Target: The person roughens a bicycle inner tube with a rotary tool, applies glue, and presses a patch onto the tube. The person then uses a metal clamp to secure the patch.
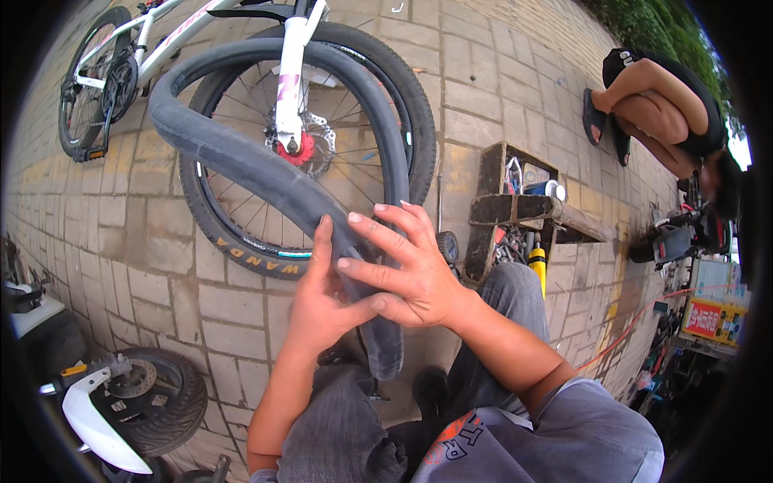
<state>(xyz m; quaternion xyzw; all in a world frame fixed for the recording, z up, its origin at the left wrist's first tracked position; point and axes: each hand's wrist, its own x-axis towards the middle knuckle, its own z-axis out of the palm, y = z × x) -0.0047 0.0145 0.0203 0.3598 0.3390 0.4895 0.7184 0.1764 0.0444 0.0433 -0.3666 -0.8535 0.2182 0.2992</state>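
Note:
A dark grey inflated inner tube (250, 167) loops from my hands out over a bicycle's front wheel (429, 153). Around its near part my left hand (316, 299) is closed, index finger up along one side and thumb across below. My right hand (415, 266) holds the same part from the right, fingers fanned over the rubber and thumb near the left thumb. The tube's near bend hangs below both hands, above my lap. Behind it stands the white fork (291, 97), with a red hub and disc rotor. My palms and the tube's underside are hidden.
Right of the wheel is a wooden toolbox (515, 211) with cans, tools and a yellow cylinder (538, 266). A person in dark clothes (664, 105) crouches at the far right. A scooter wheel (149, 398) is at lower left. A red hose (628, 326) crosses the paving.

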